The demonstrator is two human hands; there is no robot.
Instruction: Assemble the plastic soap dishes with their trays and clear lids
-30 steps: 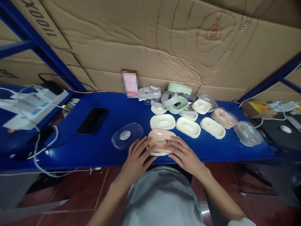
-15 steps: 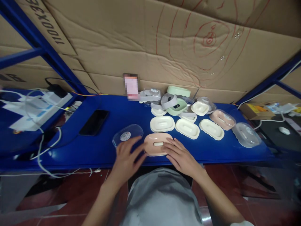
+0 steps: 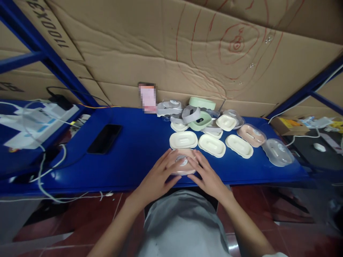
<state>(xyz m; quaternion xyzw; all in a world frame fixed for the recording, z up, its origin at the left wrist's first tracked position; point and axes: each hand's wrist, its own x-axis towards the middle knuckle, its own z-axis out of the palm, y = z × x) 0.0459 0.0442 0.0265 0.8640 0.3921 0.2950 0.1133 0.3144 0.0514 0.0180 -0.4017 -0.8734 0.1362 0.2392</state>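
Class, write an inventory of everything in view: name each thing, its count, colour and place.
Lidded dish: 1, pink under clear, between the hands
Front trays: 3, cream, beyond it
Rear pile: uncountable, green, grey, cream, clear, against the cardboard
Covered dishes: 2, pink and greyish, right
Flat phone: 1, black, left
Upright device: 1, pink screen, rear
Power strip: 1, white, far left, with cables
Open box: 1, brown, far right
Mouse: 1, white, far right
Desk: blue, centre
Cardboard: brown, red lines, behind
Floor: red tiles, below
Clothing: grey, bottom
Left hand, right hand: touching the lidded dish
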